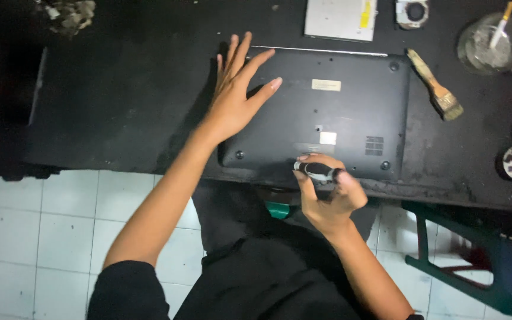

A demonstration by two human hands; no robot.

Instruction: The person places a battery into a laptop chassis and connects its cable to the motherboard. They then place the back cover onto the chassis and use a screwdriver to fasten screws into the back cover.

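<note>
A dark laptop (351, 112) lies upside down on the black table (125, 101), its bottom cover with screws, labels and a vent grille facing up. My left hand (238, 92) rests flat on the laptop's left end, fingers spread. At the near edge of the laptop, my right hand (327, 195) grips a black screwdriver (318, 170) by its handle. The tool's tip is hidden, so I cannot tell which screw it touches.
A paintbrush (437, 86) lies right of the laptop. A silver drive (341, 19) and a small fan (412, 12) sit at the table's back. A glass ashtray (493, 42) is far right. A green stool frame (457, 261) stands on the white tiles.
</note>
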